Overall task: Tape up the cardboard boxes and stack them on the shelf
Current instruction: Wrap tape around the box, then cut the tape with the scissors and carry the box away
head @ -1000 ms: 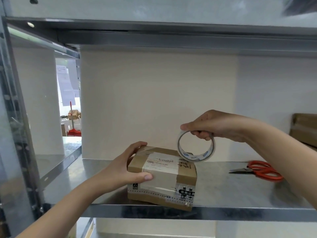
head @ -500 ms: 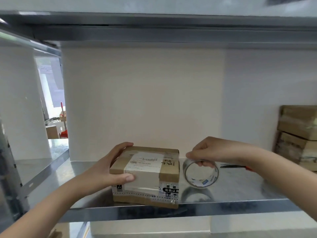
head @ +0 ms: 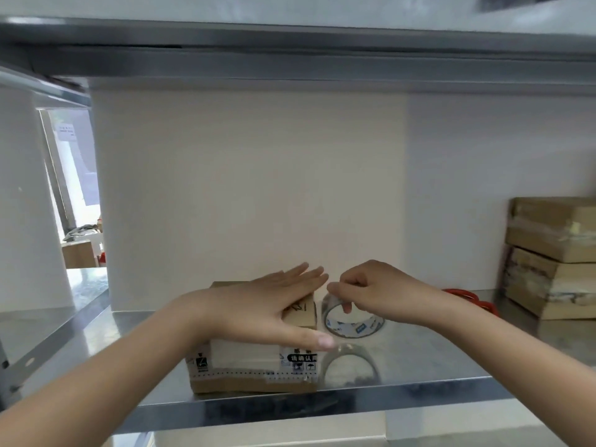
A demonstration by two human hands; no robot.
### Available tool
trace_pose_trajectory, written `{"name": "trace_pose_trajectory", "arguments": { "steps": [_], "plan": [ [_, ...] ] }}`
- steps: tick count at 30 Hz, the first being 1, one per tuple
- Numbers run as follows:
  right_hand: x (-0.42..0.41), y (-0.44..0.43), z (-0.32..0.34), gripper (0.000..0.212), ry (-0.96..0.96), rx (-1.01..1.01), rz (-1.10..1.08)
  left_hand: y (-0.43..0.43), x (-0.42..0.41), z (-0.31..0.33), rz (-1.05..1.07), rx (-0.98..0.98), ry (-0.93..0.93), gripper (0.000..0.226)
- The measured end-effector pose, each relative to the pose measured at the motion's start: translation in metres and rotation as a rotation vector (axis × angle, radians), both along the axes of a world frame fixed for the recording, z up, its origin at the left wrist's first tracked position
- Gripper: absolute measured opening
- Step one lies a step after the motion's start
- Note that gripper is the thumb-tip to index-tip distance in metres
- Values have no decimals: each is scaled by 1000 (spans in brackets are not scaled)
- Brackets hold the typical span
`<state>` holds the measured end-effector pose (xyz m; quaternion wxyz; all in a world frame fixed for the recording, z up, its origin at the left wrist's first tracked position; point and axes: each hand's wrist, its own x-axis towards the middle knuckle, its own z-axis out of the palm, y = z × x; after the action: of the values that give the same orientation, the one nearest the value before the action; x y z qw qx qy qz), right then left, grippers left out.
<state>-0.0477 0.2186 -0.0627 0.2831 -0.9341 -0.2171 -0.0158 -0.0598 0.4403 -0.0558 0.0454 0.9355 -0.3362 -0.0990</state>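
The left hand (head: 267,304) has slid from the side to press flat, fingers straight, on the cardboard box (head: 245,372) beneath it. Beside its fingertips, the right hand (head: 380,291) pinches the clear tape roll (head: 354,330) (likely finding the end). Next, draw tape across the box.

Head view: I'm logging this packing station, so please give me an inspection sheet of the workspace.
Surface: metal shelf, glossy, mirroring the tape.
Job's things: box at the shelf's front edge, its front taped; tape standing on edge just right of it; stack of boxes at far right.
Clutter: red scissors, partly hidden behind the right wrist.
Grips: left hand flat on the box top; right hand pinches the tape's upper rim.
Cables: nothing seen.
Surroundings: pale wall behind; upper shelf overhead.
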Motion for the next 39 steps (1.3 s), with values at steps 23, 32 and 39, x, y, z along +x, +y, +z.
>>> {"name": "trace_pose_trajectory", "arguments": {
  "steps": [23, 32, 39],
  "plan": [
    [-16, -39, -79, 58, -336, 27, -171, 36, 13, 1, 172, -145, 30, 65],
    [-7, -67, -52, 14, -222, 271, -281, 37, 19, -2, 134, -174, 46, 58],
    [32, -166, -28, 33, 138, -600, -320, 35, 17, -1, 143, -173, 48, 62]
  ]
}}
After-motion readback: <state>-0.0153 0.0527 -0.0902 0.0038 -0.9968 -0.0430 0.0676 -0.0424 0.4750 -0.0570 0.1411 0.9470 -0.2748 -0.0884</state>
